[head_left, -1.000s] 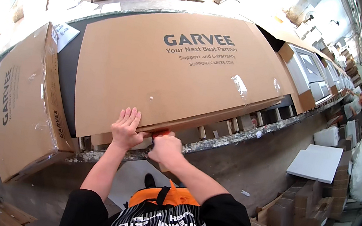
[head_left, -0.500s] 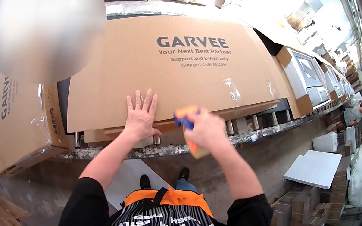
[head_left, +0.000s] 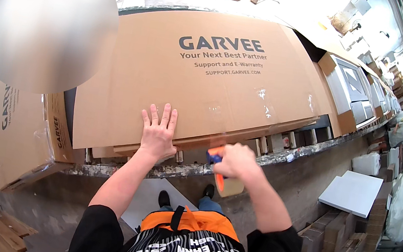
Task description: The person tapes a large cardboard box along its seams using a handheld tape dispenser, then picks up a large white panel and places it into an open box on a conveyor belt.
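A large flat cardboard box (head_left: 143, 65) lies before me on a roller conveyor, dark print on its top face. My left hand (head_left: 158, 132) presses flat on its near edge, fingers spread. In front of that edge, my right hand (head_left: 237, 161) grips an orange and blue tape dispenser (head_left: 220, 176) with a roll of tape on it. A clear strip seems to run from the dispenser up over the box's near edge. Shiny pieces of clear tape (head_left: 263, 101) show on the top face toward the right.
Left stands another taped cardboard box (head_left: 23, 136). Along the conveyor rail (head_left: 307, 151) to the right are open boxes with grey-white panels (head_left: 355, 91). White boards (head_left: 350, 192) and stacked cardboard (head_left: 336, 235) sit on the floor at right. A blurred disc covers the upper left.
My right hand and the tape dispenser have moved down and slightly right, off the top to below the box's near edge. My left hand stays on the box.
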Available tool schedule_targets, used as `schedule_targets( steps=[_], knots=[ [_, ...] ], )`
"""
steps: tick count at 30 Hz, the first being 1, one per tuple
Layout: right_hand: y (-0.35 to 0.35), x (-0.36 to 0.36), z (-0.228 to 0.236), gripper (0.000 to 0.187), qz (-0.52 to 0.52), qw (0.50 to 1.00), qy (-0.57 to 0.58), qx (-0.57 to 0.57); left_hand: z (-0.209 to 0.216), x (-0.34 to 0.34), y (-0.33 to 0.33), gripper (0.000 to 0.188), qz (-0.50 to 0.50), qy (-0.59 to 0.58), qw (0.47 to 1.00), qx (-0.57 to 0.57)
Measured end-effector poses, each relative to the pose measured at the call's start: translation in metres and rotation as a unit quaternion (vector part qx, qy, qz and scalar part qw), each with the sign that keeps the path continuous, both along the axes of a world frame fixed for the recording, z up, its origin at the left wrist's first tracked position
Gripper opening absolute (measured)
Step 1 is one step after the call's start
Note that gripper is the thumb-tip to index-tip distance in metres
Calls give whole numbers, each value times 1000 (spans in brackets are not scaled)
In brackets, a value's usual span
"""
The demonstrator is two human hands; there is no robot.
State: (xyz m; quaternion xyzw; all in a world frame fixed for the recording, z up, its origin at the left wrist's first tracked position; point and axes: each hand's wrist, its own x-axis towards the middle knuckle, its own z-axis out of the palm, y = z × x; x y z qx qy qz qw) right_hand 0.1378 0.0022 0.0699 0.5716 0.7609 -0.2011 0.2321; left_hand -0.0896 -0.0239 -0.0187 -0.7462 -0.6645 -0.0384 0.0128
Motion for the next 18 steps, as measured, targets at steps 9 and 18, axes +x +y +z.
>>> schedule_targets(
  steps=[9, 18],
  knots=[
    [-10, -26, -93, 37, 149, 989, -1, 19, -5, 5, 4, 107, 3, -1, 999, 41],
    [-48, 134, -37, 71, 215, 844, 367, 326, 6, 32, -14, 97, 108, -161, 981, 27]
  ],
)
